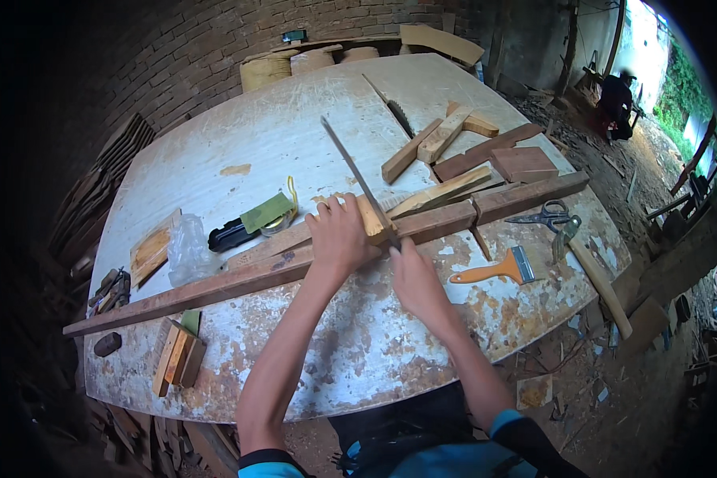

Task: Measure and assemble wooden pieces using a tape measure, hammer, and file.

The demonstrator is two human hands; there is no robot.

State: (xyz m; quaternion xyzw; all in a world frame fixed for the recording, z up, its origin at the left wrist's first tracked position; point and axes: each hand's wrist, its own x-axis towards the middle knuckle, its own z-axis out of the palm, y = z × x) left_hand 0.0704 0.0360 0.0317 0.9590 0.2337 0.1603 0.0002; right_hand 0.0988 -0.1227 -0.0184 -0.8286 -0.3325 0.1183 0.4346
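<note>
My right hand point(418, 283) is closed round the near end of a long narrow steel tool point(350, 163), which slants away to the far left. I cannot tell whether it is a file or a saw seen edge-on. Its shaft lies against a short light wood piece point(372, 217) on top of a long brown wooden beam point(191, 296). With curled fingers, my left hand point(338, 235) presses that piece down; its thumb side rests by the beam. The beam crosses the worn white tabletop point(358, 350) from left to right.
A circular saw blade point(398, 117) rises from the table beyond several wood offcuts point(444, 135). Rightward lie an orange-handled scraper point(494, 268), scissors point(551, 217) and a hammer point(601, 287). Leftward are a plastic bag point(191, 248) and a black tool point(235, 235). A person point(616, 103) sits far right.
</note>
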